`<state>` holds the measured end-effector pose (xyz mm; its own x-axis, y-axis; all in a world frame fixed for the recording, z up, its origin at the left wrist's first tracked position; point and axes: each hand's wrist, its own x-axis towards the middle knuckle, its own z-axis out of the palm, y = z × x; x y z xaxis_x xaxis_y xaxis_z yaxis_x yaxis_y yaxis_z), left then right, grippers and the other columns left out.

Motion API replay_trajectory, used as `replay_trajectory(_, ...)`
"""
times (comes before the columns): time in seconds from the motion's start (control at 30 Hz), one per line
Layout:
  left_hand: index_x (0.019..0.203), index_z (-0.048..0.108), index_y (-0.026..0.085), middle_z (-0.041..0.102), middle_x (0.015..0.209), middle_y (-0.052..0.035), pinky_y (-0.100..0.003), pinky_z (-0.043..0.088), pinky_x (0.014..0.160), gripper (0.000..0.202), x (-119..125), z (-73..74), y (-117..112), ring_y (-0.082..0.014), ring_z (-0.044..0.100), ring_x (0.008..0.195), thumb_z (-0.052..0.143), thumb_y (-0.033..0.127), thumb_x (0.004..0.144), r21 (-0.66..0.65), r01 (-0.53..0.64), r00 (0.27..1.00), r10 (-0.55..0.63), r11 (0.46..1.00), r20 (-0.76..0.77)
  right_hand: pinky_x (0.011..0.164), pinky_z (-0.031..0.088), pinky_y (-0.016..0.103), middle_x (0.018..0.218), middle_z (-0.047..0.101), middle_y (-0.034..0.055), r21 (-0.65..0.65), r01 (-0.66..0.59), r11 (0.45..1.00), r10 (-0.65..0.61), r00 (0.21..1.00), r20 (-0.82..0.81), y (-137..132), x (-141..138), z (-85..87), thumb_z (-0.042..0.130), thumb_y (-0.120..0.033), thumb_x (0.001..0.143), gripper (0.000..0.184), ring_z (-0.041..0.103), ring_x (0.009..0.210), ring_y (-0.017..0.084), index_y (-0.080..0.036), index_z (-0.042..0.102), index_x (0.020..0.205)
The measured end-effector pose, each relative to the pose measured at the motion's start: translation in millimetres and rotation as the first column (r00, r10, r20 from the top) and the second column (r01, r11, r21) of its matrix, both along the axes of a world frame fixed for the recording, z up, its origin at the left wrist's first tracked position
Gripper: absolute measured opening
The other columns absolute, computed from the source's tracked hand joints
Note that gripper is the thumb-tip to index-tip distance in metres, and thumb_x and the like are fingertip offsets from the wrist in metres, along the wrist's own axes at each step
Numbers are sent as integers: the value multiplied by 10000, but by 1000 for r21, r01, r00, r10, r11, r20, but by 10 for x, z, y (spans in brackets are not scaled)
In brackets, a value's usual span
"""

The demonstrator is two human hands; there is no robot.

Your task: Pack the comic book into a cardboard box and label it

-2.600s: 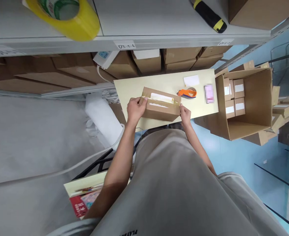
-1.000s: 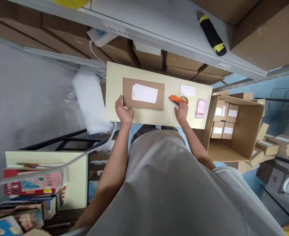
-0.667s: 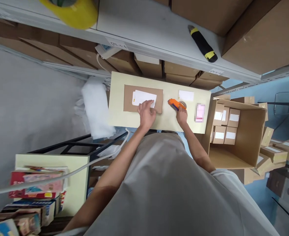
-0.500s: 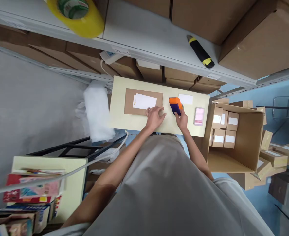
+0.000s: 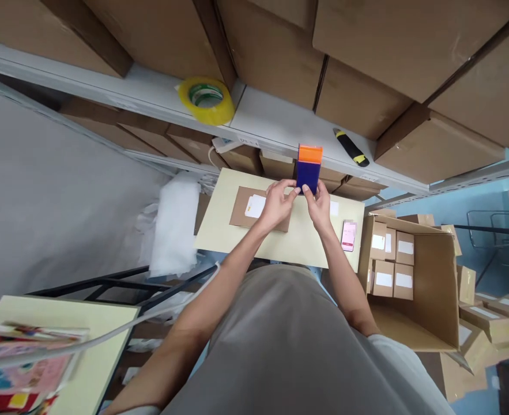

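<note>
My right hand (image 5: 320,205) grips the orange and blue tape dispenser (image 5: 309,167), lifted above the pale yellow table (image 5: 245,245). My left hand (image 5: 276,203) pinches at the dispenser's lower end, fingers closed; what they hold is too small to make out. Beneath the hands lies a flat brown cardboard box (image 5: 241,208) with a white label (image 5: 255,206) on top.
A pink phone (image 5: 349,235) lies at the table's right. An open carton (image 5: 414,282) of small labelled boxes stands to the right. The shelf above holds a yellow tape roll (image 5: 206,100), a black-yellow knife (image 5: 351,148) and big cartons. A white roll (image 5: 174,227) leans at left.
The taped box was turned label side up and laid flat. My right hand took the tape dispenser off the table and raised it; my left hand left the box and met it.
</note>
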<state>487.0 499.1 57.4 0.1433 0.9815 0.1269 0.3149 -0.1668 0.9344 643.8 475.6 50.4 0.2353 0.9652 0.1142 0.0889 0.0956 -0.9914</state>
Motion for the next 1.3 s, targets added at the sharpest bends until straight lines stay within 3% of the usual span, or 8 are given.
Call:
replay_trajectory(0.27, 1323, 803, 192, 827, 1401, -144, -471, 569, 1248, 339, -50, 97, 766, -324, 778, 1341, 776, 331, 1014, 13, -177, 961, 170, 984, 219, 1357, 448, 615, 1485, 758, 193, 159, -188, 969, 45, 770, 636, 1431, -110, 430, 419, -765, 1164, 710, 642, 1520, 377, -205, 637, 1543)
replay_trajectory(0.4, 1360, 784, 207, 810, 1439, -148, -507, 552, 1288, 380, 34, -82, 614, -317, 773, 1365, 761, 243, 982, -112, -229, 945, 249, 967, 212, 1411, 320, 702, 1548, 709, 237, 96, -243, 965, 54, 545, 837, 1953, -163, 460, 373, -604, 1213, 654, 558, 1601, 402, -131, 588, 1611)
replay_trajectory(0.53, 1364, 774, 215, 823, 1412, -138, -535, 544, 1305, 372, 113, -241, 278, -308, 775, 1360, 707, 229, 999, -172, -210, 965, 232, 963, 123, 1420, 265, 749, 1637, 618, 220, 157, -254, 954, 36, 619, 785, 2110, -281, 348, 316, -519, 1242, 628, 476, 1665, 403, -121, 551, 1667)
replay_trajectory(0.73, 1459, 719, 197, 766, 1531, -160, -504, 581, 1288, 475, 210, -735, -222, -291, 745, 1432, 630, 174, 992, -391, -54, 995, 80, 919, 51, 1345, 433, 699, 1614, 598, 116, 217, -22, 976, -88, 871, 483, 1107, 13, -29, 201, -546, 1257, 639, 542, 1638, 351, -277, 573, 1701)
replay_trajectory(0.83, 1489, 698, 198, 768, 1519, -169, -487, 612, 1248, 514, 324, -1089, -446, -275, 774, 1379, 604, 145, 986, -508, 40, 999, -23, 861, 40, 1264, 574, 511, 1369, 762, 81, -39, 158, 987, -137, 935, 328, 270, 397, -527, 381, -611, 1219, 563, 736, 1377, 278, -333, 692, 1598)
replay_trajectory(0.97, 1502, 691, 216, 761, 1530, -174, -488, 612, 1230, 494, 592, -1515, -562, -275, 782, 1345, 657, 186, 1011, -605, 101, 988, -149, 790, -29, 1076, 663, 499, 1292, 795, 162, -367, 392, 844, -286, 906, 312, -524, 943, -1423, 475, -641, 1164, 582, 788, 1203, 309, -235, 772, 1458)
replay_trajectory(1.1, 1467, 692, 185, 732, 1559, -195, -474, 588, 1236, 449, 938, -1899, -387, -282, 773, 1350, 689, 210, 1019, -680, 67, 980, -176, 730, -93, 1119, 640, 538, 1490, 697, 259, -455, 522, 721, -342, 840, 421, -696, 1330, -2097, 532, -563, 1149, 562, 696, 1345, 338, -150, 727, 1477)
replay_trajectory(1.3, 1349, 705, 219, 679, 1519, -176, -468, 620, 1169, 360, 1318, -2386, -140, -285, 741, 1332, 720, 227, 990, -697, 10, 983, -136, 717, -126, 1212, 570, 572, 1386, 664, 255, -512, 534, 673, -309, 832, 461, -562, 1464, -2551, 541, -428, 1143, 543, 655, 1348, 345, -104, 677, 1558)
